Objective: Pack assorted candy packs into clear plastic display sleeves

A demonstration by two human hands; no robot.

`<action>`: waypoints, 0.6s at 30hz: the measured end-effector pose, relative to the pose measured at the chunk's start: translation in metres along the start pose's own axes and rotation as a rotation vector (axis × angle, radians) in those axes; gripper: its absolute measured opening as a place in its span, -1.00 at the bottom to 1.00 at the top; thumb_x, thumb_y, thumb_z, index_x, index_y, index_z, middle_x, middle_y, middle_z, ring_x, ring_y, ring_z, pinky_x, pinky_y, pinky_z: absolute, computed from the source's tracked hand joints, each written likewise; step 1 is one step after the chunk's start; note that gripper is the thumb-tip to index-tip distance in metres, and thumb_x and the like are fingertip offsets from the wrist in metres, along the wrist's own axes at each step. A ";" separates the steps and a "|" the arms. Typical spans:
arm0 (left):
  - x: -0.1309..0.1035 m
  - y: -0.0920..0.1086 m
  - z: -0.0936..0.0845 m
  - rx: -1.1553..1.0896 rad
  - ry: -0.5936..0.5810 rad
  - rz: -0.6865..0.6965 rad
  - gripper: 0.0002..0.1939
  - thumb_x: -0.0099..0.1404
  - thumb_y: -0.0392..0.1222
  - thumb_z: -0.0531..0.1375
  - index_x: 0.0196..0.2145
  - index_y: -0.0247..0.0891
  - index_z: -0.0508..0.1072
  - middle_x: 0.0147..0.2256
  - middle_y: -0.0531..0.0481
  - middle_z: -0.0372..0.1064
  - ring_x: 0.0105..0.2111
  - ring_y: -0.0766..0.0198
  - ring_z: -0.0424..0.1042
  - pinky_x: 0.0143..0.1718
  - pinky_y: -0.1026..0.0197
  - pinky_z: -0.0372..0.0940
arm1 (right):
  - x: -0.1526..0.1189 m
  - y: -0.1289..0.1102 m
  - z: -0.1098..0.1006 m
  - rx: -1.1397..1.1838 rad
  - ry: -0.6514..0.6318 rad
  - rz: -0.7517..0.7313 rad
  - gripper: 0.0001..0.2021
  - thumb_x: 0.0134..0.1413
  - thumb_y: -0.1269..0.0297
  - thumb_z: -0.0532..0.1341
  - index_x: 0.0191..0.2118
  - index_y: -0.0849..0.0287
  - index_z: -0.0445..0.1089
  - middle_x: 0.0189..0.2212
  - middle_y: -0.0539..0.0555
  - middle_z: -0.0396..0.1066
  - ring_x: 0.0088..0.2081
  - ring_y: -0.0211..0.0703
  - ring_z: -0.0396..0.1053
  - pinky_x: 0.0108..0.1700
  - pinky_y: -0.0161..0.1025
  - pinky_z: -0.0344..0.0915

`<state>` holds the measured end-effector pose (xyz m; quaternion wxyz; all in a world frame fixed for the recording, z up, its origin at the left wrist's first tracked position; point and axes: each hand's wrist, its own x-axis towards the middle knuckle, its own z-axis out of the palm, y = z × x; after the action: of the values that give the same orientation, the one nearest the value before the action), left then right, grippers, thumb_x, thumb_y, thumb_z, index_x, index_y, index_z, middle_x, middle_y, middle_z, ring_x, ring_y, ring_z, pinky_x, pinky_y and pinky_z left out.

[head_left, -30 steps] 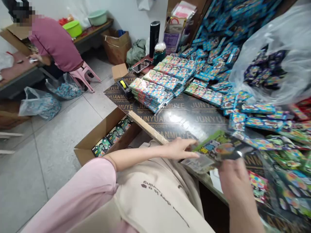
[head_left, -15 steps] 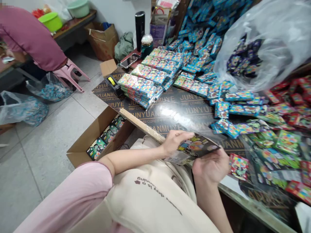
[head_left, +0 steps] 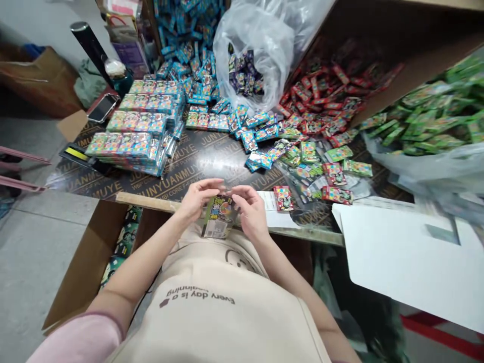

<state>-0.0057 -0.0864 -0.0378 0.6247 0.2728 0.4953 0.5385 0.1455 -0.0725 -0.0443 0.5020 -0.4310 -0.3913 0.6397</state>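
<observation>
- Currently, one printed pouch [head_left: 218, 221], at the table's [head_left: 223, 164] near edge, in front of the apron [head_left: 227, 327].
- Left hand [head_left: 197, 201]: grip pinches the pouch's upper left.
- Right hand [head_left: 252, 210]: grip pinches its upper right.

We observe bright, diffuse light over the table [head_left: 206, 164], consistent with an overhead source. We note a white glare patch mid-surface on its dark finish, and highlights on the plastic bag [head_left: 280, 40] beyond it. We find deep shadow beneath the table and dim tones inside the carton [head_left: 412, 53] past its far right. We register softness in the green packets [head_left: 434, 116] right of the table; at its near edge, the held packet's [head_left: 219, 214] fine print is unreadable. We see wide-angle distortion: the black bottle [head_left: 91, 48] by the table's far left leans outward.
</observation>
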 end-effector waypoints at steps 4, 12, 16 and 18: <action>-0.013 0.011 -0.002 0.385 0.089 0.357 -0.90 0.00 -0.22 0.37 -0.46 -0.27 0.60 -0.43 -0.06 0.56 -0.40 0.24 0.51 -0.26 0.20 0.38 | -0.002 -0.003 -0.009 -0.182 -0.043 -0.150 -0.94 -0.05 0.29 0.34 -0.37 0.09 0.52 -0.39 0.01 0.57 -0.31 -0.14 0.52 -0.22 -0.21 0.41; -0.028 0.025 -0.001 0.837 -0.066 0.647 -0.87 0.09 -0.12 0.37 -0.47 -0.24 0.60 -0.42 -0.09 0.57 -0.39 0.22 0.53 -0.29 0.21 0.41 | -0.019 -0.005 -0.021 -0.484 -0.145 -0.534 -0.89 0.06 0.28 0.30 -0.29 0.00 0.59 -0.23 0.05 0.59 -0.18 -0.05 0.55 -0.05 -0.07 0.46; -0.026 0.033 -0.001 0.794 -0.069 0.463 -0.77 0.01 -0.06 0.41 -0.47 -0.28 0.59 -0.49 -0.05 0.52 -0.49 0.28 0.47 -0.42 0.27 0.37 | -0.020 -0.017 -0.021 -0.551 -0.127 -0.471 -0.91 0.05 0.27 0.31 -0.31 0.02 0.59 -0.35 0.02 0.60 -0.32 -0.12 0.55 -0.18 -0.16 0.48; -0.024 0.036 0.000 0.783 -0.079 0.399 -0.74 -0.02 -0.04 0.42 -0.48 -0.31 0.59 -0.50 -0.04 0.51 -0.51 0.29 0.45 -0.44 0.28 0.36 | -0.019 -0.023 -0.021 -0.559 -0.154 -0.415 -0.91 0.04 0.25 0.31 -0.34 0.06 0.59 -0.40 0.02 0.59 -0.39 -0.17 0.53 -0.26 -0.22 0.47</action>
<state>-0.0184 -0.0995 0.0011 0.3764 0.5995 0.5753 0.4098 0.1743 -0.0854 -0.0262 0.4528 -0.4135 -0.6671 0.4229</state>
